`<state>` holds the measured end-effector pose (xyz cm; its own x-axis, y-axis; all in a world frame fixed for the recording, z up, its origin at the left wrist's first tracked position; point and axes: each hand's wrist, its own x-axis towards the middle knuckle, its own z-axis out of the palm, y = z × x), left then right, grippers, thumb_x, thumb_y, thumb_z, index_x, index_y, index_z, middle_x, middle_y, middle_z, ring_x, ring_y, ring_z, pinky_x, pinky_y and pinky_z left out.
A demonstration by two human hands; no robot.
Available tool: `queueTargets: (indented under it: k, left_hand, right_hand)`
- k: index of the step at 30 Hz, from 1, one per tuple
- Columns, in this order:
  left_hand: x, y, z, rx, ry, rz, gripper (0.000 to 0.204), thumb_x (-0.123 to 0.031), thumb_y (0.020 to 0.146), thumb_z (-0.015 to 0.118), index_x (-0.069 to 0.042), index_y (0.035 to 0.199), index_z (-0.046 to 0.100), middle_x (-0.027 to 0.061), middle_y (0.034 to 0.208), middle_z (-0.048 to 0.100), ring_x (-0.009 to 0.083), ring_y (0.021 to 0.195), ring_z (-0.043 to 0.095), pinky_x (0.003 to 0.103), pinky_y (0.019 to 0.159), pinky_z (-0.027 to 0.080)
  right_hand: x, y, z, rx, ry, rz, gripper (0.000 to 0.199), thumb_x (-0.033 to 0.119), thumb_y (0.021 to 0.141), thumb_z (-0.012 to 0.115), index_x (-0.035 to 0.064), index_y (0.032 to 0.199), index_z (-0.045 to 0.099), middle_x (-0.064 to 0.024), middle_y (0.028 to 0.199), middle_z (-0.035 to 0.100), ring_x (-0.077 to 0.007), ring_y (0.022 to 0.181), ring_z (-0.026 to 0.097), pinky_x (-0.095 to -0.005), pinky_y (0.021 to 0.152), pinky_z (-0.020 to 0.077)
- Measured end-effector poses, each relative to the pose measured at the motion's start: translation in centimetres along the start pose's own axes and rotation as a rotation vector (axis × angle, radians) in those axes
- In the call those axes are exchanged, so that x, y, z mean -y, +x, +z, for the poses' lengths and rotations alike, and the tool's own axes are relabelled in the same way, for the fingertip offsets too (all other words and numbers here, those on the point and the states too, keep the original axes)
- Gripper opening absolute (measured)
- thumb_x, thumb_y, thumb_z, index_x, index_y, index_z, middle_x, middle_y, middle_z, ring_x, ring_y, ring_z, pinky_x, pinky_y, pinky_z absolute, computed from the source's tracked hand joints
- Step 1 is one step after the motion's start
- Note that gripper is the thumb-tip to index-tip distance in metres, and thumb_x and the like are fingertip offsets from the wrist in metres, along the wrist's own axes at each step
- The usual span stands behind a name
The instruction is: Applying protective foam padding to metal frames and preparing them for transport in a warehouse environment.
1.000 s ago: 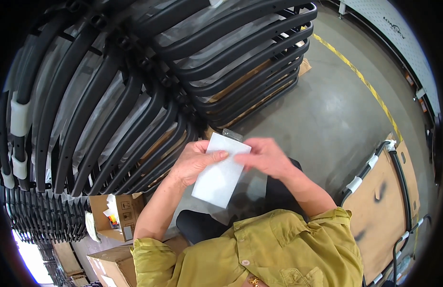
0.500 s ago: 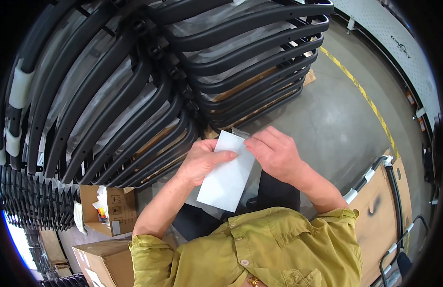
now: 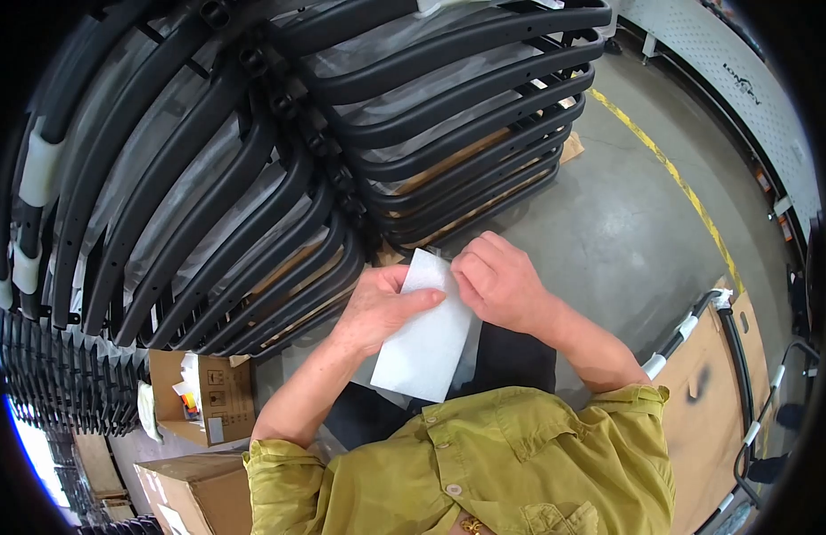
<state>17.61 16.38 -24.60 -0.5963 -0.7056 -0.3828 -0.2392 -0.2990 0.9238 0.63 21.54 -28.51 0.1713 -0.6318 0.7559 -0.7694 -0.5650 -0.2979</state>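
I see left hand (image 3: pixel 377 308) pinching white sheet (image 3: pixel 419 352) at centre, thumb on top, apparently steadying it; right hand (image 3: pixel 502 283) curled at far right edge, hold unclear to me.

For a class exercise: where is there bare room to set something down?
Bare grey concrete floor lies between the stacked black curved tubes, the yellow striped floor line and the right hand; another strip lies beyond that line. Crowded: left, tubes and an open brown cardboard box; lower right, a flat tan panel.
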Motion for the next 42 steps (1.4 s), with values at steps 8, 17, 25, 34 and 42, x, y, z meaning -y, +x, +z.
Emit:
queueTargets:
  k: [8, 17, 25, 34, 42]
  left_hand:
    - [0.4, -0.2, -0.5, 0.103, -0.078, -0.048, 0.023, -0.009, 0.072, 0.064, 0.003, 0.091, 0.058, 0.0068, 0.078, 0.061, 0.0106, 0.065, 0.058, 0.023, 0.06, 0.047]
    - [-0.3, 0.0, -1.7, 0.086, 0.011, -0.137, 0.022, -0.01, 0.072, 0.065, 0.002, 0.089, 0.061, 0.0071, 0.077, 0.062, 0.0112, 0.064, 0.058, 0.023, 0.06, 0.048]
    - [-2.0, 2.1, -1.0, 0.347, 0.781, -0.153, 0.027, -0.023, 0.069, 0.066, -0.003, 0.087, 0.063, 0.0031, 0.072, 0.06, 0.0101, 0.068, 0.053, 0.025, 0.065, 0.043]
    - [-8.0, 3.6, 1.5, 0.197, 1.004, 0.029, 0.026, -0.019, 0.068, 0.066, 0.0, 0.085, 0.063, 0.0098, 0.074, 0.062, 0.0146, 0.069, 0.057, 0.027, 0.066, 0.045]
    - [-16.0, 9.1, 4.0, -0.564, 1.264, 1.162, 0.018, -0.012, 0.078, 0.057, -0.002, 0.093, 0.056, 0.0159, 0.086, 0.06, 0.0257, 0.08, 0.059, 0.031, 0.069, 0.047]
  right_hand:
    - [-0.2, -0.9, 0.1, -0.015, 0.282, 0.171, 0.014, -0.003, 0.063, 0.055, 0.0026, 0.073, 0.047, -0.0075, 0.067, 0.045, -0.022, 0.061, 0.047, -0.0287, 0.052, 0.039]
    - [-3.4, -2.2, 0.9, -0.078, 1.303, 0.88, 0.011, 0.012, 0.082, 0.049, 0.0027, 0.078, 0.051, 0.0005, 0.068, 0.048, -0.0073, 0.062, 0.044, -0.0201, 0.057, 0.0346]
    - [-3.1, 0.7, -3.3, 0.216, 0.745, 0.474, 0.039, 0.013, 0.074, 0.062, 0.0027, 0.11, 0.049, -0.0055, 0.104, 0.053, -0.0138, 0.095, 0.05, -0.0282, 0.083, 0.0395]
    - [-7.7, -1.1, -6.6, 0.442, 0.622, 0.387, 0.023, 0.02, 0.071, 0.063, -0.0014, 0.078, 0.058, -0.0113, 0.065, 0.057, -0.0222, 0.06, 0.055, -0.0313, 0.057, 0.0413]
    - [-15.7, -1.3, -5.6, -0.021, 1.274, 0.794, 0.013, 0.008, 0.077, 0.055, -0.0025, 0.086, 0.056, -0.0076, 0.078, 0.06, -0.0126, 0.064, 0.057, -0.0252, 0.062, 0.047]
